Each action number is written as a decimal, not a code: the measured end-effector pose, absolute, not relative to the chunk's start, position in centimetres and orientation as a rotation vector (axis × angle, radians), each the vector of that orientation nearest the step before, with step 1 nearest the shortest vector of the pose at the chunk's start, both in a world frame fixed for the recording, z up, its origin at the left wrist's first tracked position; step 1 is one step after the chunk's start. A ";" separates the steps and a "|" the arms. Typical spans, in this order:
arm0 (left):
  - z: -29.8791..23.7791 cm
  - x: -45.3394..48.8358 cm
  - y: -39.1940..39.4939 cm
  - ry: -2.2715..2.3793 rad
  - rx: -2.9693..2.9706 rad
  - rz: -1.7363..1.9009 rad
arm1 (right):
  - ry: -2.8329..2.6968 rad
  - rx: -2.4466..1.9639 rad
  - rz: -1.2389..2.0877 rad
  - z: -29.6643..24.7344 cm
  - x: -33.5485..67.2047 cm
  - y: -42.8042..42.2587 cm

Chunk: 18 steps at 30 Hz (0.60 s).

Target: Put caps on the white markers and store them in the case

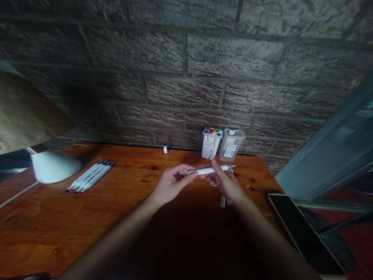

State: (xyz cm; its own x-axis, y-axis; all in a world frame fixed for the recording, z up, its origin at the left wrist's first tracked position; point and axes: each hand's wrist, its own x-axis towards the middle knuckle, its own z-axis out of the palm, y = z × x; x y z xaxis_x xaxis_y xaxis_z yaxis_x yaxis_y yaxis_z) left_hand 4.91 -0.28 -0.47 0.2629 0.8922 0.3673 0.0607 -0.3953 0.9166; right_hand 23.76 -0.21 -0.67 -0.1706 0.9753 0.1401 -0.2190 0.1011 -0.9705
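A white marker pen (212, 170) is held level above the wooden table (122, 217), between both hands. My left hand (172, 182) pinches its left end, where a green tip shows. My right hand (224, 182) grips its middle from behind, fingers curled round the barrel. Just beyond the hands, against the brick wall, stands a clear box of markers (211, 142) with coloured caps. Beside it on the right is a second clear box (231, 144), which looks empty. Two small caps (223, 201) lie on the table under my right hand.
Several white markers (91, 176) lie side by side at the left. A white lamp head (51, 167) hangs over the left edge. A small white cap (165, 149) sits by the wall. A dark tablet (303, 233) lies at the table's right edge.
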 end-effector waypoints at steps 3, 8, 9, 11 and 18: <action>-0.4 5.1 -0.6 0.891 1.658 1.208 | -1.234 -1.054 1.252 -0.8 23.7 -0.3; -0.4 5.1 -0.1 0.869 1.493 1.143 | -1.177 -1.125 1.242 -1.4 23.5 -0.5; -0.4 5.0 0.2 0.863 1.384 1.176 | -1.158 -1.107 1.255 -1.5 23.2 -0.6; -0.4 4.8 0.8 0.822 1.117 1.255 | -1.132 -1.113 1.196 -1.5 22.5 -1.1; 0.1 5.9 0.3 0.570 0.551 1.224 | -1.516 -1.102 0.638 -0.5 18.5 -4.4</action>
